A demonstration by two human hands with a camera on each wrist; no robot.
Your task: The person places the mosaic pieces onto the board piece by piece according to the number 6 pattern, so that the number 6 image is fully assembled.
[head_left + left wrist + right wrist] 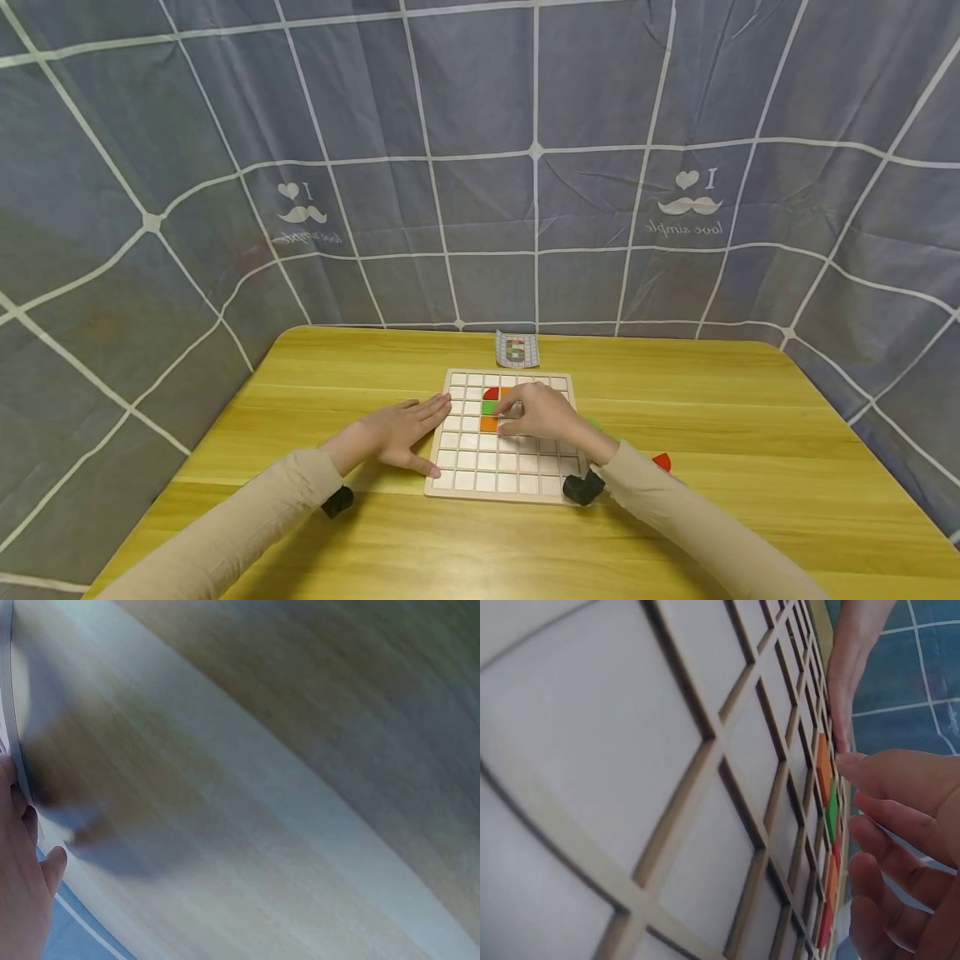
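Observation:
A pale wooden grid board [465, 482] lies on the table. In its upper middle squares sit a red rounded tile [491, 392], a green square tile [489, 407] and an orange square tile [488, 424]. My left hand [401, 432] lies spread along the board's left edge, fingertips and thumb on the rim. Over the board is my right hand [546, 412], thumb and forefinger bent and apart beside the green and orange tiles. No piece shows between those fingers in the right wrist view; the hand hides part of the squares beneath.
A small printed card [517, 348] with a coloured pattern stands behind the board. Right of the board lie a loose red piece [662, 462] and green pieces [595, 423], partly covered by the right forearm. A grey checked curtain [480, 200] surrounds the wooden table [360, 550].

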